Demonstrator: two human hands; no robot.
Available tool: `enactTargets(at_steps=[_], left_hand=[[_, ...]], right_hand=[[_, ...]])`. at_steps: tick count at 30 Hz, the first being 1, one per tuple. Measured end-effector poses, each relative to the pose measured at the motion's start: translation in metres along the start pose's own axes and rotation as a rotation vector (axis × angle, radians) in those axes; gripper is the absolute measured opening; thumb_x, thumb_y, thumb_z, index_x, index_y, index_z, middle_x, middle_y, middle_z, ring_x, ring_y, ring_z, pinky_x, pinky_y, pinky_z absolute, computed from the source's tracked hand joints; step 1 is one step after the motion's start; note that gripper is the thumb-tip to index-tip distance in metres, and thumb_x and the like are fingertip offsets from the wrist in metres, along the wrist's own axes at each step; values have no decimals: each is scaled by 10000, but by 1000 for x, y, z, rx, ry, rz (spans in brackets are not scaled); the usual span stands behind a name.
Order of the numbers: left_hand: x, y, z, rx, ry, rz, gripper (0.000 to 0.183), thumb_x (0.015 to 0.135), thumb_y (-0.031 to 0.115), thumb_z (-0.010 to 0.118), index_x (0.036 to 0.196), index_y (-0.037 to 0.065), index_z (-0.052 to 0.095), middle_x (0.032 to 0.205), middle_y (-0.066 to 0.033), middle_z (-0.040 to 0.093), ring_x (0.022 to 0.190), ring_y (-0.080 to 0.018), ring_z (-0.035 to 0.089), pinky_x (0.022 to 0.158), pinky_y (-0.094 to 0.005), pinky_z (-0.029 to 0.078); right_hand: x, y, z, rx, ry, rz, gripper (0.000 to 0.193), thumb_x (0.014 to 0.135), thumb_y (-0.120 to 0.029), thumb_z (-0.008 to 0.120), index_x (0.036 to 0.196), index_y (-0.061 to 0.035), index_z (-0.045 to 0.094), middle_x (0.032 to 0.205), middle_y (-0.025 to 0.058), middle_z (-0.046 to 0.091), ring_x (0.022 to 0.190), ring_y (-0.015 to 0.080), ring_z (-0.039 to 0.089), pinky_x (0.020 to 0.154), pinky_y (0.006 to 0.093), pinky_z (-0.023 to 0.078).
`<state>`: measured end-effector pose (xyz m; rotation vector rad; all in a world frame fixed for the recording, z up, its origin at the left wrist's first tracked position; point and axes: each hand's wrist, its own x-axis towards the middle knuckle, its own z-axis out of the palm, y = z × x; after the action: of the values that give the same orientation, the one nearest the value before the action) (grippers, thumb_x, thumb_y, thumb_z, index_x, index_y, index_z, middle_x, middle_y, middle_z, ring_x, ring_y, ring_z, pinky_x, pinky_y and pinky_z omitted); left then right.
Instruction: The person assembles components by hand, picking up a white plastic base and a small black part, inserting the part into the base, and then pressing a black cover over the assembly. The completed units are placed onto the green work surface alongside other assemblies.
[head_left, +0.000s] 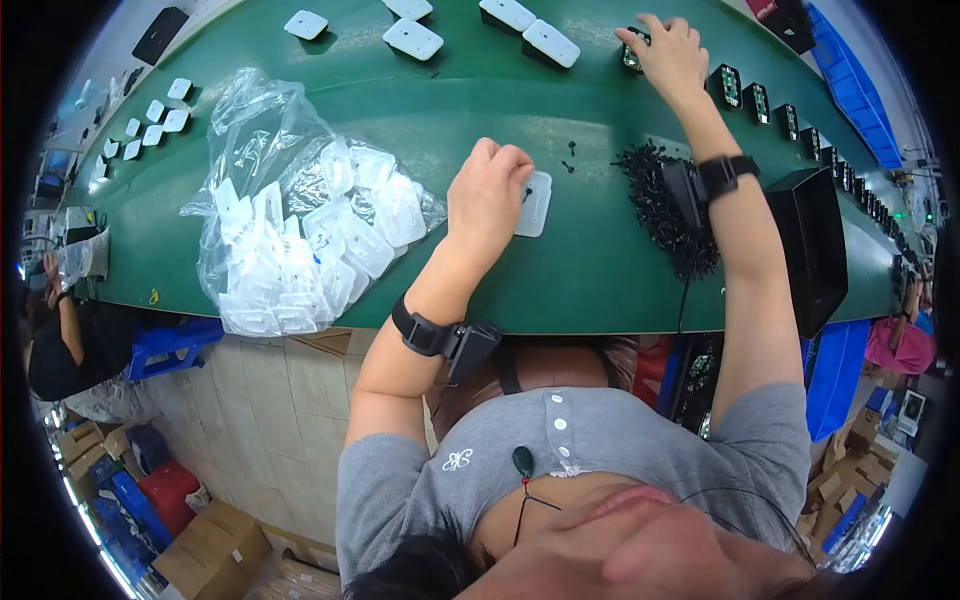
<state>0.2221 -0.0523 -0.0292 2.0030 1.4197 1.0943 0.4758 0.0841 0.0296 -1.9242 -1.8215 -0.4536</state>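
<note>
My left hand (pixel 488 195) is closed, its fingertips pinched at the left edge of a white plastic cover (pixel 538 212) lying on the table. A small dark piece shows by the fingertips; I cannot make out whether they hold it. My right hand (pixel 674 62) reaches to the far side, thumb and fingers around a black housing with a green circuit board (pixel 631 60). Two small black parts (pixel 570 156) lie between the hands. Under my right forearm spreads a pile of thin black parts (pixel 660 215).
A clear bag (pixel 260 130) full of white covers (pixel 350 225) lies left. White-topped housings (pixel 413 40) stand along the far side, open black housings (pixel 760 103) in a row at right. A black bin (pixel 812 245) stands beside my right arm. Other people work at both ends.
</note>
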Motion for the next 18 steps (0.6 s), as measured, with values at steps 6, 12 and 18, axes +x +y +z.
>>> enactTargets(at_steps=[6,12,18], left_hand=[[3,-2,1,93,-33,8,237,822,261,722,897,67,608,884,-115,536,775,-312,596,639,-405,503],[-8,-2,1,375,62,225,558,684,450,795,988,40,569,934,-109,520,845,-286,564,640,-386,494],[-20,17,2,635,1,261,614,638,485,795,1031,65,579,938,-77,511,861,-239,519,661,-337,436]], right_hand=[[15,49,56,20,-375,103,454,842,-277,702,1243,-135,544,945,105,647,880,283,652,767,362,523],[-63,-4,-10,842,-190,52,415,852,-250,694,1229,-128,569,917,31,615,784,108,597,717,284,494],[-58,2,-6,511,-111,-20,474,875,-434,671,1227,-126,591,966,35,607,813,144,596,723,308,497]])
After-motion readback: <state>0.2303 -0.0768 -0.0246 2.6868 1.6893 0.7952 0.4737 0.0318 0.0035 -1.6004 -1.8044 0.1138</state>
